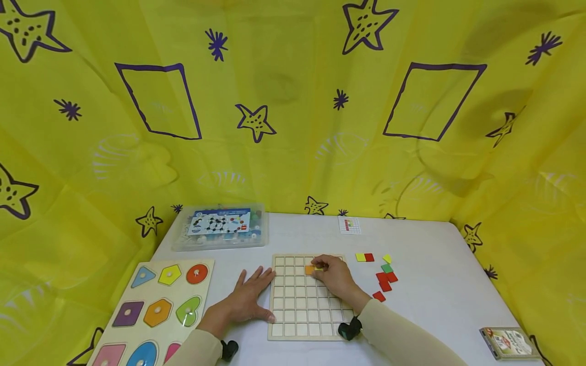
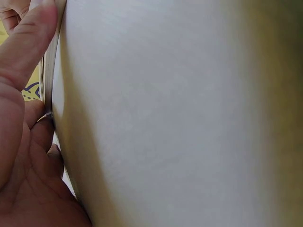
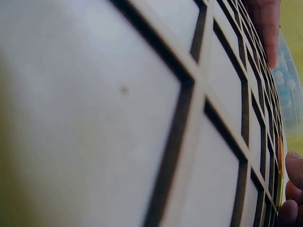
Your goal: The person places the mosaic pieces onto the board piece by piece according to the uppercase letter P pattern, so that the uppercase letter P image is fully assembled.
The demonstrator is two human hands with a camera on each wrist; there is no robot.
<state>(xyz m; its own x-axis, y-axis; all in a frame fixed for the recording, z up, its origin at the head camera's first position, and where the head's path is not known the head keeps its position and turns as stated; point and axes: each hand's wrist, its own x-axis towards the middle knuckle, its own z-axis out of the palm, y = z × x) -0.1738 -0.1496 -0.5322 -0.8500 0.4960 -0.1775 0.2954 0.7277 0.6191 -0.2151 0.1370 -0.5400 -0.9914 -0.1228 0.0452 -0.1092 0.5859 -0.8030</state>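
Observation:
A wooden grid board [image 1: 301, 304] with square cells lies on the table. An orange square tile [image 1: 309, 270] sits in an upper cell, with a yellow tile [image 1: 318, 268] just right of it. My right hand [image 1: 338, 278] reaches over the board's upper right, thumb and fingertips at the yellow tile, which they partly hide. Spread flat, my left hand [image 1: 249, 297] has its fingertips and thumb against the board's left edge. In the left wrist view the left thumb [image 2: 28, 42] presses on that edge. The right fingers [image 3: 292, 184] show beside the tiles in the right wrist view.
Loose red tiles [image 1: 383, 282], a green tile [image 1: 386, 268] and yellow tiles [image 1: 360, 257] lie right of the board. A small pattern card [image 1: 350, 225] is behind it. A shape puzzle [image 1: 133, 333], a clear plastic box [image 1: 221, 227] and a flat pack [image 1: 510, 342] surround the work.

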